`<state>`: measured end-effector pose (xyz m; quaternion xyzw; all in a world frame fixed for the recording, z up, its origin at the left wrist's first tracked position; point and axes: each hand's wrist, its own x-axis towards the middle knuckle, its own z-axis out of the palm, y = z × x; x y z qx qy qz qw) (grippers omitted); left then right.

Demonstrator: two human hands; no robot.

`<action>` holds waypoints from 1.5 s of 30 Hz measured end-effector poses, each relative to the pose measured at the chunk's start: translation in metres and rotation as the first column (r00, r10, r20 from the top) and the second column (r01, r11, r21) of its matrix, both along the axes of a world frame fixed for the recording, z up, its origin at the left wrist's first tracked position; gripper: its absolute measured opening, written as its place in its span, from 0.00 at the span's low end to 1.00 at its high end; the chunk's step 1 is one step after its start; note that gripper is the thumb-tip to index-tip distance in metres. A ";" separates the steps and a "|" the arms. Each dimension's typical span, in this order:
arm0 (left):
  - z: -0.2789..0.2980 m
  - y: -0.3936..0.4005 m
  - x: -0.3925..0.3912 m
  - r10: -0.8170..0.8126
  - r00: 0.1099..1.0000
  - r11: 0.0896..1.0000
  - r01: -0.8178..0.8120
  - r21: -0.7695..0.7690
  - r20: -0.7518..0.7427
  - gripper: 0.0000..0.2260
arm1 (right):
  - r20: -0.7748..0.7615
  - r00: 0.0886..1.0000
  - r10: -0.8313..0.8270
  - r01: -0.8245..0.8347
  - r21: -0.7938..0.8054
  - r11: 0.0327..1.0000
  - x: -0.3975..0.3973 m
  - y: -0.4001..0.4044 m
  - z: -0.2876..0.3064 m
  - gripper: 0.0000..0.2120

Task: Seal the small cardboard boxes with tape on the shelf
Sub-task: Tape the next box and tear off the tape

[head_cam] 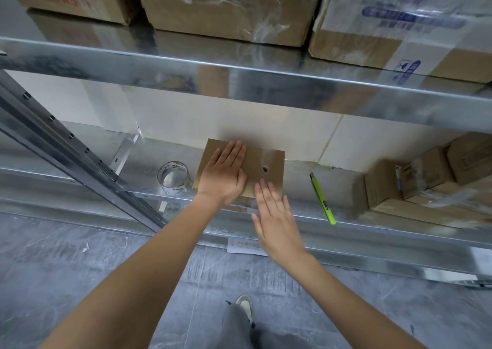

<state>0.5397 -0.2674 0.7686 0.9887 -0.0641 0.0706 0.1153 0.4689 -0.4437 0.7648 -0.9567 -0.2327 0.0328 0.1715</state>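
Box [269, 162], the small cardboard one I am sealing, lies flat-topped on the lower metal shelf [346, 231], near its front edge and out from the back wall. From my remote seat I read this as the flap-closing step: 2 flaps meet along a seam on top, and I see no tape across it. My left hand [222, 174] lies flat with straight fingers pressing the left flap down; my right hand [277, 215] is released, fingers straight, its tips at the front edge of the right flap, though I cannot tell if they touch. A stack of similar boxes [415, 186] waits well apart on the right. Next, I judge, 1 hand must hold the flaps while the other fetches the tape roll [173, 177] just beside the box on its left. The green cutter [322, 198] lies near on the right.
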 end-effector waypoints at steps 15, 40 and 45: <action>0.018 0.021 -0.040 0.247 0.969 0.932 -0.231 -0.278 0.022 0.28 | -0.330 0.935 -0.132 0.280 0.457 0.844 0.053 -0.026 0.014 0.40; 0.024 -0.016 -0.016 -0.005 0.998 1.000 0.004 0.015 0.055 0.25 | -0.036 0.974 -0.222 0.223 -0.001 0.975 0.114 0.010 0.047 0.24; 0.027 -0.015 -0.017 -0.018 0.998 1.000 0.017 0.013 0.059 0.25 | -0.056 0.986 -0.158 0.144 -0.202 0.969 0.112 0.010 0.047 0.28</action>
